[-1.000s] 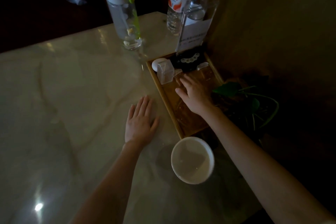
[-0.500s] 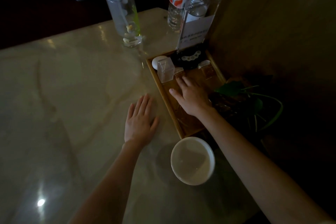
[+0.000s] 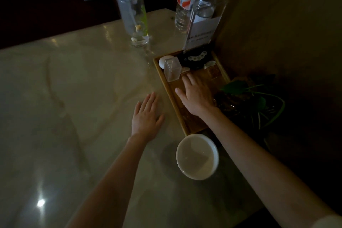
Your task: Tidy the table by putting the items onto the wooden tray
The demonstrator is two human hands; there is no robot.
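Head view: right hand flat, open, empty inside rectangular wooden tray at far right, probably steadying it; left hand spread empty on pale marble table; round white bowl near, outside tray.

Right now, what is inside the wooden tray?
At the far end of the wooden tray: a white egg-shaped thing, a clear box and a dark piece with white beads. The right hand lies flat mid-tray, covering what's beneath.

Wooden tray at table's right edge
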